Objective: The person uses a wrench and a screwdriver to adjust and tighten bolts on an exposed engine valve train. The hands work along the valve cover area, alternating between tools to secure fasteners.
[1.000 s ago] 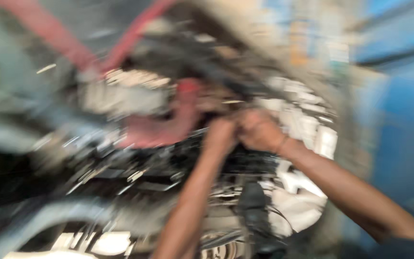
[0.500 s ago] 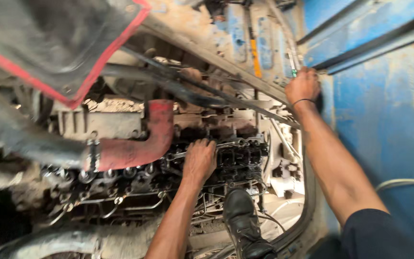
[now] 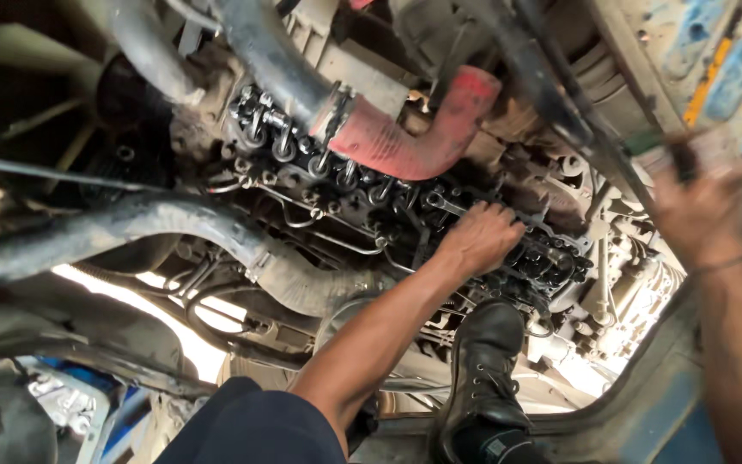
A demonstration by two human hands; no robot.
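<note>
Engine [image 3: 362, 206] lies under our left hand [image 3: 478, 236], fingers spread flat, gripping nothing. Right hand [image 3: 697, 210] blurred; we cannot tell its grip.

red hose [image 3: 405, 142], black boot [image 3: 484, 378], blue-yellow cab wall [image 3: 714, 60]

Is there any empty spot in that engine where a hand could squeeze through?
Only one clear gap: the bright opening below the big grey hose. Around the left hand, bolts, thin pipes and a wrench crowd the engine top. The red hose blocks the space above. The black boot fills the ledge below. The blurred right hand is at the blue wall.
</note>
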